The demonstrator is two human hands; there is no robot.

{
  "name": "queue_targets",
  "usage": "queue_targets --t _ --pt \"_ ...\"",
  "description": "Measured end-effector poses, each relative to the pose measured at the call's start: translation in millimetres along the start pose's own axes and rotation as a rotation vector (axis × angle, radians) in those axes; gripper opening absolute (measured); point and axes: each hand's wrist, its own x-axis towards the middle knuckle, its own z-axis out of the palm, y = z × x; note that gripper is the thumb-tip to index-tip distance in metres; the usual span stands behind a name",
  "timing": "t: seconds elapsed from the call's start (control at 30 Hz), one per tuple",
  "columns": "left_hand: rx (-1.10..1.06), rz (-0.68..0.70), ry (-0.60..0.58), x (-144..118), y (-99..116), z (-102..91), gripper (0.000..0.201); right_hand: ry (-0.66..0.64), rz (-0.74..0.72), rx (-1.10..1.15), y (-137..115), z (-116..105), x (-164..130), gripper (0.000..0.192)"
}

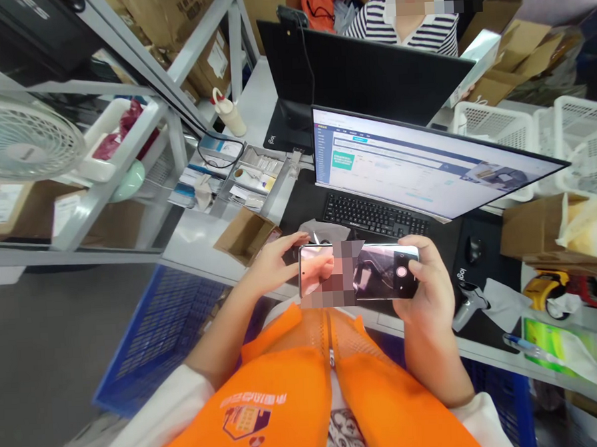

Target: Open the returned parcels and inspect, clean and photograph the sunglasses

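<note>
Phone [360, 272] held landscape, above desk [199, 239] edge, in front of keyboard [373, 216], camera screen showing. Left hand [273, 265] fingers closed on left end; right hand [429, 277] wraps right end, thumb beside shutter button. Advice: keep both grips firm, phone level, thumb press light to avoid shake. Monitor [425, 167] behind.

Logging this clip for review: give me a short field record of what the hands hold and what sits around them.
left hand: grips the left end of the smartphone
right hand: grips the right end, thumb on the screen
phone: held level, sideways, camera screen showing
in front: keyboard and lit monitor on a dark desk mat
left of hands: open cardboard box
right: mouse
beyond monitor: another person in a striped top
</note>
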Motion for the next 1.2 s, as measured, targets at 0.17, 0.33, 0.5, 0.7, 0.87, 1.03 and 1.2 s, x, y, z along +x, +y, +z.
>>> queue_targets --t 0.17,0.33,0.5,0.7,0.87,1.03,1.2 --pt "0.024 0.005 -0.037 1 1 -0.5 0.053 0.005 -0.011 0.007 -2 -2 -1 0.023" --pt "0.043 0.048 -0.062 1 5 -0.8 0.050 0.002 -0.065 -0.024 -1 -5 -2 0.022" --pt "0.037 0.030 -0.087 1 17 -1.6 0.050 0.016 -0.046 -0.009 -3 -5 -2 0.022" --pt "-0.056 0.000 -0.094 0 12 -0.6 0.061 0.008 -0.044 -0.004 -7 -4 -5 0.021" --pt "-0.140 0.009 -0.108 0 4 0.5 0.064 0.003 -0.075 -0.067 -8 -5 -6 0.019" --pt "-0.177 0.013 -0.099 1 2 1.2 0.060 0.002 -0.071 -0.061 -5 -9 -8 0.019" --pt "-0.225 0.000 -0.093 0 -3 3.4 0.062 -0.014 -0.068 -0.056 -7 -10 -8 0.016"
